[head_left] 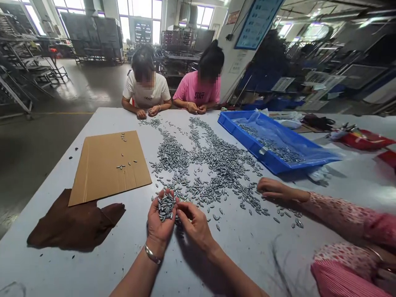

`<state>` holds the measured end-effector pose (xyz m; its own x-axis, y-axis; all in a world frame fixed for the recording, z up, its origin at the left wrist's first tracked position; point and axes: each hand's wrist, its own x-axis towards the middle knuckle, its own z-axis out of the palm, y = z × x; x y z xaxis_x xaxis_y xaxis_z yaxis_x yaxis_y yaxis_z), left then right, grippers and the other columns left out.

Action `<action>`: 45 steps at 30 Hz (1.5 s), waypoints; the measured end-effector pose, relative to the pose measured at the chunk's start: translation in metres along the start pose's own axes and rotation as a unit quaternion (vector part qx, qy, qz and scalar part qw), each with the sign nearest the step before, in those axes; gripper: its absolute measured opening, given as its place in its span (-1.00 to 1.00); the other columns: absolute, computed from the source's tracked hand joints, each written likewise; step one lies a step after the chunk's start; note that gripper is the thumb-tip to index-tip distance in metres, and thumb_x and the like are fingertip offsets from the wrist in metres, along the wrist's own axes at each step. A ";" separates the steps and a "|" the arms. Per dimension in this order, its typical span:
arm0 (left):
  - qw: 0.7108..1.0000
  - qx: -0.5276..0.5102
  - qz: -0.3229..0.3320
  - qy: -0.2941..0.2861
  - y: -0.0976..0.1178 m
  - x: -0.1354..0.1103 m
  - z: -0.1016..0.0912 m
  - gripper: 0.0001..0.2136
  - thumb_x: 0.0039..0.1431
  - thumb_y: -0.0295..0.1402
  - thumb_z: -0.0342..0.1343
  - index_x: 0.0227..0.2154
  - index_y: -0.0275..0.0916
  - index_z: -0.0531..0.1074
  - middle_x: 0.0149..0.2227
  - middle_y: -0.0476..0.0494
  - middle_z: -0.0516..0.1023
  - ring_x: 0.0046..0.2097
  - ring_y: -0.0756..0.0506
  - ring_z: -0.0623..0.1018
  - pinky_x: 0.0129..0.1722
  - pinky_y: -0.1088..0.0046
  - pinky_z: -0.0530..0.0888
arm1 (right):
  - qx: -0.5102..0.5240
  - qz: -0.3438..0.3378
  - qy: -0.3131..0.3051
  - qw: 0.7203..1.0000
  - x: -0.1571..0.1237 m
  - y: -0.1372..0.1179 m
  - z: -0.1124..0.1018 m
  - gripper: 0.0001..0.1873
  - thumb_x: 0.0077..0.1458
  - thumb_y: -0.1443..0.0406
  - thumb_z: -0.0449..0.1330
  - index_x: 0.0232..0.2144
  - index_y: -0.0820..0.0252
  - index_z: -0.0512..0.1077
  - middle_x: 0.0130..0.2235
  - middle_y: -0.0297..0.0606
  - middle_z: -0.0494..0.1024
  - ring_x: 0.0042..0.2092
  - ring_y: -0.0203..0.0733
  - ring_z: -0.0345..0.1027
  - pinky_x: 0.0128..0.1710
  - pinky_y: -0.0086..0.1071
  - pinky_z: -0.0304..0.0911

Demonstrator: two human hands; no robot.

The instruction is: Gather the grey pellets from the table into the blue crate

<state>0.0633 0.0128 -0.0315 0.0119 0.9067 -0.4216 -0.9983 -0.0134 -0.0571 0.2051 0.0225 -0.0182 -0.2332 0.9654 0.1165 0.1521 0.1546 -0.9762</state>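
Observation:
My left hand (161,227), palm up and cupped, holds a heap of small silver-grey, spindle-shaped pieces (166,205). A silver bangle (152,254) circles that wrist. Close against its right side is my right hand (194,225), thumb and forefinger pinched together by the edge of the heap. Whether a piece sits in that pinch is too small to make out. Beyond both hands, a wide spread of the same pieces (229,165) lies loose on the white table (123,264).
A cardboard sheet (108,165) bearing several pieces overlaps a brown cloth (77,222) at left. A blue tray (275,163), lined with plastic, holds more pieces. Two people (147,86) sit opposite. At right, a co-worker's hand (275,189) rests by the spread; red trays (368,139) stand behind.

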 end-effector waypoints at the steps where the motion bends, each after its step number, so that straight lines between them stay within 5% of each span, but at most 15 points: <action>1: 1.000 0.003 -0.002 -0.001 -0.001 0.000 0.000 -0.74 0.35 -0.44 -0.01 -0.18 -0.23 0.61 -0.05 -0.22 0.67 0.12 -0.17 0.57 0.18 0.13 0.45 | 0.030 0.013 0.018 0.999 0.000 0.000 0.002 -0.73 0.13 0.13 0.32 -0.16 0.11 0.58 -0.15 -0.17 0.60 -0.15 -0.13 0.47 -0.14 -0.30 0.37; 4: 1.000 0.016 0.004 0.003 -0.003 -0.002 0.004 -0.73 0.35 -0.44 -0.03 -0.17 -0.23 0.61 -0.04 -0.22 0.67 0.14 -0.18 0.55 0.19 0.11 0.44 | 0.190 0.108 0.088 0.972 0.003 0.000 0.012 -0.70 0.11 0.11 0.35 -0.14 0.10 0.57 -0.12 -0.22 0.59 -0.05 -0.17 0.46 -0.02 -0.33 0.38; 8: 0.999 0.043 0.024 0.018 -0.010 -0.009 0.015 -0.73 0.36 -0.40 -0.02 -0.20 -0.23 0.62 -0.04 -0.20 0.67 0.11 -0.16 0.58 0.19 0.15 0.45 | 0.449 0.231 0.097 0.858 0.010 0.001 0.033 -0.70 0.16 0.10 0.30 -0.13 0.14 0.56 -0.02 -0.23 0.61 0.06 -0.18 0.46 0.13 -0.32 0.37; 13: 0.992 0.095 0.083 0.012 -0.017 -0.018 0.027 -0.73 0.33 -0.37 0.00 -0.19 -0.26 0.63 -0.06 -0.19 0.68 0.02 -0.13 0.61 0.18 0.23 0.44 | 0.586 0.288 0.121 0.747 0.017 -0.009 0.050 -0.70 0.33 0.24 0.06 -0.15 0.21 0.58 -0.05 -0.22 0.65 0.03 -0.24 0.51 0.18 -0.33 0.36; 15: 0.988 0.116 0.104 0.009 -0.017 -0.020 0.029 -0.73 0.32 -0.34 0.00 -0.19 -0.24 0.63 -0.07 -0.18 0.68 0.00 -0.13 0.62 0.15 0.23 0.46 | 0.614 0.289 0.125 0.724 0.018 -0.012 0.052 -0.67 0.35 0.26 0.02 -0.16 0.23 0.58 -0.09 -0.23 0.67 -0.02 -0.24 0.53 0.16 -0.33 0.37; 34: 0.983 0.140 0.117 -0.002 0.001 -0.014 0.029 -0.63 0.39 -0.25 -0.11 0.00 -0.20 0.56 0.11 -0.23 0.59 0.29 -0.17 0.41 0.35 0.08 0.23 | 0.702 0.317 0.095 0.630 0.025 -0.017 0.044 -0.62 0.38 0.26 0.00 -0.02 0.34 0.54 -0.01 -0.11 0.64 -0.05 -0.28 0.54 0.14 -0.37 0.36; 45: 0.965 0.215 0.149 -0.017 -0.006 -0.020 0.034 -0.64 0.35 -0.16 -0.04 -0.08 -0.22 0.60 0.08 -0.27 0.61 0.30 -0.23 0.39 0.34 0.06 0.24 | 0.700 0.298 0.056 0.647 0.025 -0.005 0.046 -0.65 0.36 0.22 0.05 -0.04 0.30 0.56 -0.07 -0.18 0.66 -0.08 -0.28 0.53 0.09 -0.37 0.37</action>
<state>0.0666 0.0096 0.0083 -0.2744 0.9028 -0.3311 -0.8888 -0.1067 0.4457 0.1541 0.0359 -0.0190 -0.4511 0.7874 -0.4201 -0.8534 -0.5183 -0.0550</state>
